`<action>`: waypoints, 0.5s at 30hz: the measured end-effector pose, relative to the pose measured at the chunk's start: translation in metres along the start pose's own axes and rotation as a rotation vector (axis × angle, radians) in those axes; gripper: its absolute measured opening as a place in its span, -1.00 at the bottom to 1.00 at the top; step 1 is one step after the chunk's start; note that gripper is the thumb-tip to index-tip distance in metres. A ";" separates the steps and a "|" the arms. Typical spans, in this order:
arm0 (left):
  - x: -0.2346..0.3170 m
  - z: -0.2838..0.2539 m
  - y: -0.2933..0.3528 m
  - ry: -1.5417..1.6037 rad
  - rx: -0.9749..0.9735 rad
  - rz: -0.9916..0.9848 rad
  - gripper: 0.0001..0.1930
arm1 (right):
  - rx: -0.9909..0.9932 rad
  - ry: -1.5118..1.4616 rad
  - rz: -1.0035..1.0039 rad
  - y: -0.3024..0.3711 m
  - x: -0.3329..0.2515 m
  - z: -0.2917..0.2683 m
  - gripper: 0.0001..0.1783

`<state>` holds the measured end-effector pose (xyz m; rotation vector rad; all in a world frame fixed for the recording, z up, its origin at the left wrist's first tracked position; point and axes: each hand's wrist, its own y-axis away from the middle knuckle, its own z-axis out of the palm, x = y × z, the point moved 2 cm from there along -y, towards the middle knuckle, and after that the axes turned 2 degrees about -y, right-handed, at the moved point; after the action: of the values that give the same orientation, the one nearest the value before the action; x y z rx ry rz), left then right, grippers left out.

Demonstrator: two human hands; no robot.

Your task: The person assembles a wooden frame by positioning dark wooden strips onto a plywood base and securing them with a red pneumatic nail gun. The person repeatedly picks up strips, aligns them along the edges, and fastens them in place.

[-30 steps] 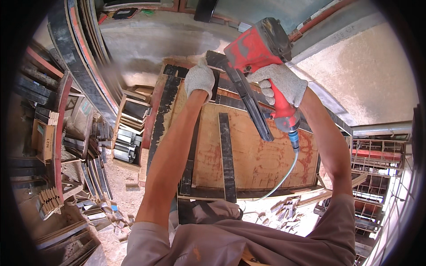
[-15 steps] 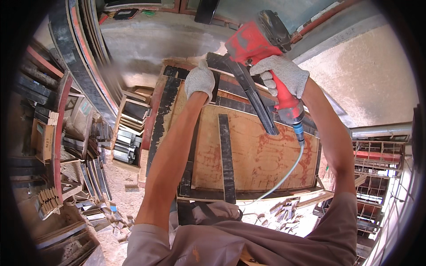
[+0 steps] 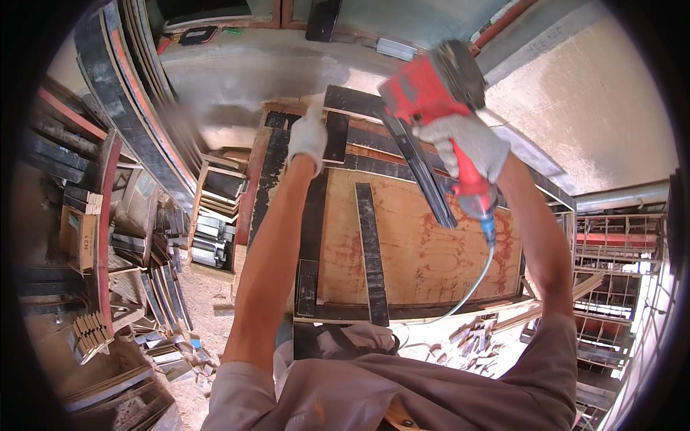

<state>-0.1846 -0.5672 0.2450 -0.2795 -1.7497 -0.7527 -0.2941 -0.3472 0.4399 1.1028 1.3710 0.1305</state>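
Note:
My right hand (image 3: 471, 144), in a grey-white knit glove, is wrapped round the handle of a red nail gun (image 3: 424, 86). Its long black magazine slants down over the workbench, and a pale air hose (image 3: 471, 287) runs from the blue coupling. At the far left corner of the bench my gloved left hand (image 3: 307, 140) is beside a short black board (image 3: 336, 136). Its fingertips point away from me and are smeared, so their grip is unclear. Another black board (image 3: 353, 99) lies across the far end of the short one. A loose black strip (image 3: 371, 251) rests on the stained plywood top (image 3: 431, 251).
Tall curved panels (image 3: 108, 65) lean at the far left. A wooden crate (image 3: 208, 215) of dark strips stands left of the bench. Wood offcuts (image 3: 176, 352) litter the floor, with more scrap (image 3: 474, 345) beyond my lap. Metal grid racks (image 3: 614, 287) stand at the right.
My left hand has moved left and a little nearer, uncovering the short black board's left edge. The nail gun in my right hand has shifted slightly right and nearer.

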 end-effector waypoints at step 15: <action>-0.321 0.096 0.246 -0.626 -0.522 -0.138 -0.56 | 0.228 -0.534 0.377 0.167 0.407 0.026 -0.85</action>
<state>-0.0228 -0.2593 0.0179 -0.8240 -2.1393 -1.3240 -0.0774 -0.0080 0.2612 1.4551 0.7053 -0.0497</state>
